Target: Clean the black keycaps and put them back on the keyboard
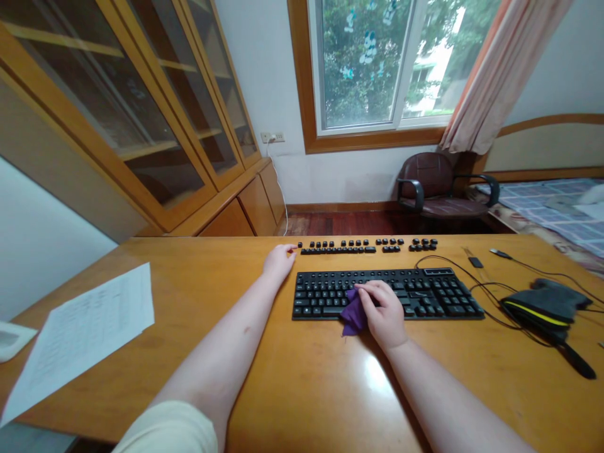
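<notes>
A black keyboard (425,294) lies on the wooden desk (302,377). My right hand (384,311) rests on its front middle, fingers closed on a purple cloth (353,313) pressed against the keys. Beyond the keyboard, loose black keycaps (368,245) stand in rows near the desk's far edge. My left hand (279,260) reaches to the left end of those rows, fingertips touching or pinching the end keycap; whether it grips one is unclear.
A printed paper sheet (85,327) lies at the desk's left. At the right sit a black-and-yellow pouch (547,305), cables (495,296) and a small black piece (475,262). A chair (438,185), a bed and glass-door cabinets stand behind.
</notes>
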A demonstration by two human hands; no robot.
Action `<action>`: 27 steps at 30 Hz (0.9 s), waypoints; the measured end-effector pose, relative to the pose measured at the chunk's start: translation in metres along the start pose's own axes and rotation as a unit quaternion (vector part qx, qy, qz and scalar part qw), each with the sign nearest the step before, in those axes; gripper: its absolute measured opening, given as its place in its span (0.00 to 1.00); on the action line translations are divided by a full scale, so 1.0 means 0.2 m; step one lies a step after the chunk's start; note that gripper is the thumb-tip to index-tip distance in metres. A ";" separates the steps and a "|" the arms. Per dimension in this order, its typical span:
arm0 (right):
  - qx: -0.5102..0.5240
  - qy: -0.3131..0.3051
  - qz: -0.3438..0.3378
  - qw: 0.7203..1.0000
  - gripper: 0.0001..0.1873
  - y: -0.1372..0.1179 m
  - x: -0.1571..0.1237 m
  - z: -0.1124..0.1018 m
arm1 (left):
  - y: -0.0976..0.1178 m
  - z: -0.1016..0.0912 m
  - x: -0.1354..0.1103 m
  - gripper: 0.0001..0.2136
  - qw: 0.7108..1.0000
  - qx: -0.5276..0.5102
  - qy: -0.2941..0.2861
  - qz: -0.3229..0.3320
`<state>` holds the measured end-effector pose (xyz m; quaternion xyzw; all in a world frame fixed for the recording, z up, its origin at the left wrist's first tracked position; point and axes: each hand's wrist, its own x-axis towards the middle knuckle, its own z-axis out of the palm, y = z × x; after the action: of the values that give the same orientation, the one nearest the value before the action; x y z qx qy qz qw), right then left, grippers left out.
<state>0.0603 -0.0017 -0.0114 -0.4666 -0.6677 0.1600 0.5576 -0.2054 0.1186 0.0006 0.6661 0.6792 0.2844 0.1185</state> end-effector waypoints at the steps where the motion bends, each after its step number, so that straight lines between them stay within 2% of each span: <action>1: 0.000 0.000 0.000 1.000 0.09 0.00 0.00 0.00 | 0.00 0.02 0.03 0.13 1.000 0.006 -0.008 0.005; 5: 0.001 -0.002 0.000 1.000 0.09 0.00 0.00 0.00 | -0.01 0.09 0.09 0.16 0.999 0.021 -0.025 0.016; 8: 0.002 -0.004 0.000 1.000 0.09 0.00 -0.01 0.00 | -0.02 0.12 0.10 0.14 0.999 0.022 -0.031 0.014; 12: 0.004 -0.006 -0.002 1.000 0.09 0.00 0.00 0.00 | -0.02 0.11 0.08 0.08 1.000 0.007 -0.017 0.000; 15: 0.009 -0.005 -0.002 1.000 0.09 0.00 -0.01 0.00 | 0.00 0.06 0.03 0.07 1.000 -0.019 0.006 -0.016; 18: 0.019 -0.007 0.007 1.000 0.09 0.00 -0.01 0.00 | 0.09 0.02 -0.09 0.09 0.998 -0.058 0.021 -0.025; 20: 0.037 -0.007 0.012 0.999 0.09 0.00 -0.02 0.00 | 0.18 0.02 -0.21 0.09 0.995 -0.097 0.014 -0.011; 23: 0.089 -0.017 0.030 0.995 0.10 -0.01 -0.02 0.01 | 0.34 0.06 -0.43 0.09 0.970 -0.242 -0.035 0.004; 25: 0.124 -0.041 0.048 0.990 0.10 -0.02 -0.01 0.02 | 0.42 0.10 -0.57 0.08 0.963 -0.263 -0.064 -0.002; 27: 0.147 -0.071 0.065 0.984 0.10 -0.02 -0.01 0.02 | 0.47 0.13 -0.67 0.08 0.963 -0.264 -0.058 0.003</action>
<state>0.0544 -0.0045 -0.0112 -0.4094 -0.6433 0.3251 0.5593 -0.1002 -0.0106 0.0011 0.6285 0.5698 0.4152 0.3286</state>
